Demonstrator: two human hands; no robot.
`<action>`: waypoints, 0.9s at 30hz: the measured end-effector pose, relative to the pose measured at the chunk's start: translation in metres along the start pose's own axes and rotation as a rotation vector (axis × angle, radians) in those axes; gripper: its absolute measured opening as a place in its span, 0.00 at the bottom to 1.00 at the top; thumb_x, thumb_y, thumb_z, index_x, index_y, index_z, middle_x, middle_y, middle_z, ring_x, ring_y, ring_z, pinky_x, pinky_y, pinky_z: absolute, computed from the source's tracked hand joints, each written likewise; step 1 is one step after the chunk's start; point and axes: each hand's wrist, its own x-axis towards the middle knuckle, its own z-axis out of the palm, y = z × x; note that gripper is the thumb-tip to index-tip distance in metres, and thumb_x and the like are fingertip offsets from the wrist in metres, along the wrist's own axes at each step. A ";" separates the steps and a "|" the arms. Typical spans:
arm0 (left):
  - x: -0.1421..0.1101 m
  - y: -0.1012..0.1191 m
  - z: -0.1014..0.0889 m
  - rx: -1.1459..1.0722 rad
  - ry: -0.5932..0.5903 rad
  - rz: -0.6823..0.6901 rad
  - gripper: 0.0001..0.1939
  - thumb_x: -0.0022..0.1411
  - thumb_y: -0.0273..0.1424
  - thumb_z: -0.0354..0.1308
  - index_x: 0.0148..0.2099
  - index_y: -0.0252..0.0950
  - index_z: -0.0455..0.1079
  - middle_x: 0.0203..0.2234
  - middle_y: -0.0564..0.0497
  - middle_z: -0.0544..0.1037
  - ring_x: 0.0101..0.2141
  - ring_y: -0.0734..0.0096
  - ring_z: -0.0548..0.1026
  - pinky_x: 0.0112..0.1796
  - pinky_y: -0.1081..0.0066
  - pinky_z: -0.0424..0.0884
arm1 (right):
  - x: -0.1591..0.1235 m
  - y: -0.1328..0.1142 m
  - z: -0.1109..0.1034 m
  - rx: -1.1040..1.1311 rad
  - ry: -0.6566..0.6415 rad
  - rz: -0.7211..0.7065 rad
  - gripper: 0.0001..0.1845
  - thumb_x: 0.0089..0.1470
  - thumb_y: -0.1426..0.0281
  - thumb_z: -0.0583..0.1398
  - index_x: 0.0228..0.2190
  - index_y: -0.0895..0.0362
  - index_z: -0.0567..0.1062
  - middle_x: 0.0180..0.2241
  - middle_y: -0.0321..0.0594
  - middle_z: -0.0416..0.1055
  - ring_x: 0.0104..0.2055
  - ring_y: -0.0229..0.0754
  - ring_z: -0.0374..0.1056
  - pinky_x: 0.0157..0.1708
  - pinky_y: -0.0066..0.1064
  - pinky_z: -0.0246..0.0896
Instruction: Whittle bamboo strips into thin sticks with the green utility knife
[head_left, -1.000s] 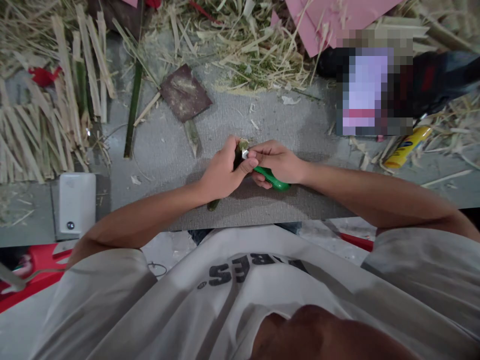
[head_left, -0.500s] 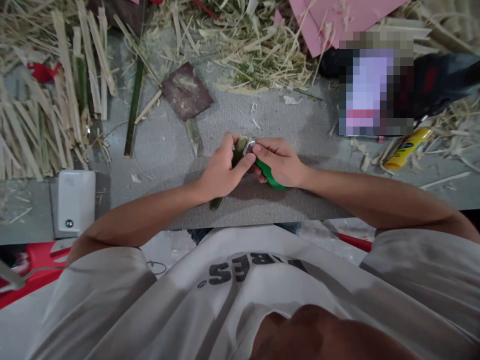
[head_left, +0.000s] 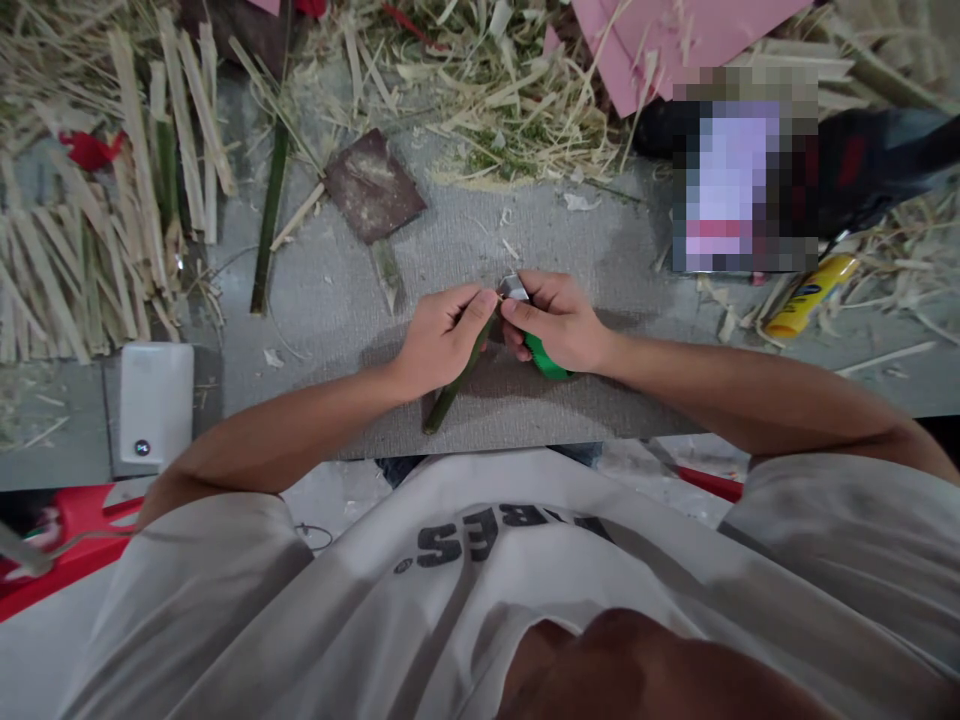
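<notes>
Just above the table's near side, my left hand [head_left: 450, 335] is closed around a green bamboo strip [head_left: 450, 398], whose lower end slants down toward the table edge. Its upper end is mostly covered by the thumb and fingers. My right hand [head_left: 559, 320] grips a green-handled knife [head_left: 546, 360]; the short silver blade shows between thumb and forefinger. Both hands are close together, the blade beside the strip's upper end. Whether blade and strip touch is too small to tell.
Cut bamboo strips [head_left: 64, 275] and pale shavings [head_left: 540, 120] cover the left and far side. A dark square plate [head_left: 375, 187], a white power bank [head_left: 156, 402], a yellow tube [head_left: 810, 297] and pink sheets [head_left: 675, 40] lie about. A blurred-out phone-like screen [head_left: 731, 170] stands right.
My left hand has turned, its fingers closing over the strip's upper end, and the strip's lower end shows more. My right hand has shifted slightly, still holding the knife.
</notes>
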 end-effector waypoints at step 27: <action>-0.008 -0.010 0.003 -0.182 -0.020 -0.045 0.20 0.76 0.49 0.69 0.51 0.40 0.68 0.36 0.52 0.83 0.35 0.69 0.83 0.40 0.64 0.80 | -0.002 0.004 0.004 -0.037 0.244 -0.076 0.31 0.71 0.42 0.69 0.35 0.54 0.71 0.25 0.33 0.73 0.20 0.34 0.67 0.18 0.26 0.63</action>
